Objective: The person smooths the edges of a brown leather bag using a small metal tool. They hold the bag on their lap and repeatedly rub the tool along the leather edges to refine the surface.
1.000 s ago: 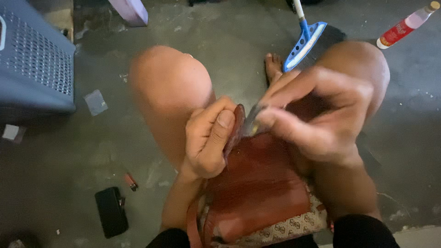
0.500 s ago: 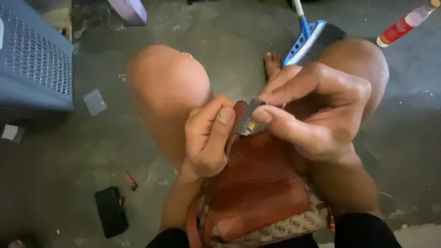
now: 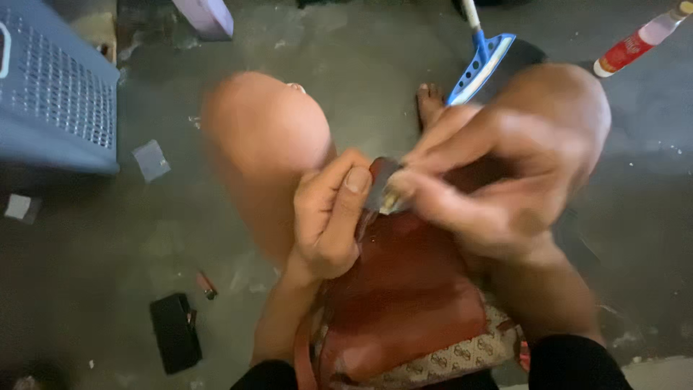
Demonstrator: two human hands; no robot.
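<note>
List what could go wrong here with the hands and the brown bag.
1. The right hand works a small metal piece close against the left hand's thumb; a slip might nick it.
2. The brown bag lies loosely on the lap and may slide off.
3. The right hand is blurred, so the pinch could miss.

Around us on the grey concrete floor (image 3: 361,65) we see a blue perforated plastic crate (image 3: 50,94), a blue-headed scraper (image 3: 482,63), a red-labelled bottle (image 3: 639,42) and a flat black case (image 3: 175,332).
</note>
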